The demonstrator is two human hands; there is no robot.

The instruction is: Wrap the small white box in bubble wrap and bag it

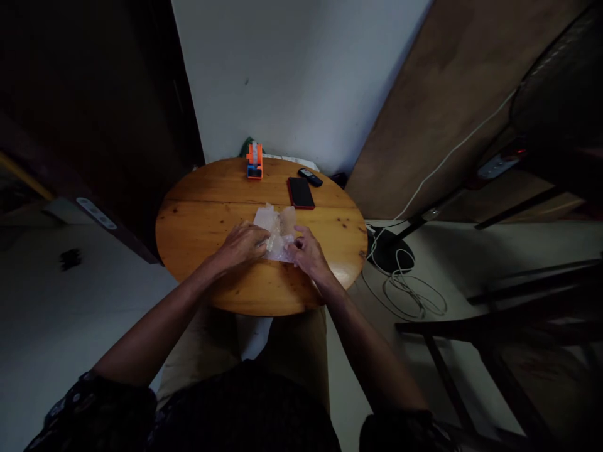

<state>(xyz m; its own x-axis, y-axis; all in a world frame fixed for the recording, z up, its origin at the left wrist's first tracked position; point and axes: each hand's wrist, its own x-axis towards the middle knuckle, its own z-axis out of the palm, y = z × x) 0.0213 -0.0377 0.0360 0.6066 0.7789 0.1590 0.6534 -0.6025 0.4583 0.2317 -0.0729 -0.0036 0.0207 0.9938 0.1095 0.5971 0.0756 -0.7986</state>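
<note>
Left hand (242, 243) and right hand (311, 252) – fingers of both pinching crumpled translucent plastic (279, 225), one either side. It's on the round wooden table (198, 213). Beyond – red-edged black slab (300, 193), dark handset (309, 177), orange-blue tape dispenser (255, 162).

Tabletop (200, 227) free leftward, dark slab (300, 192) beyond right hand (308, 252)

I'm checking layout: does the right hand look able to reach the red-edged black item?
Probably yes: nothing upright stands between the right hand and the red-edged black item, though it seems busy with the clear plastic.
</note>
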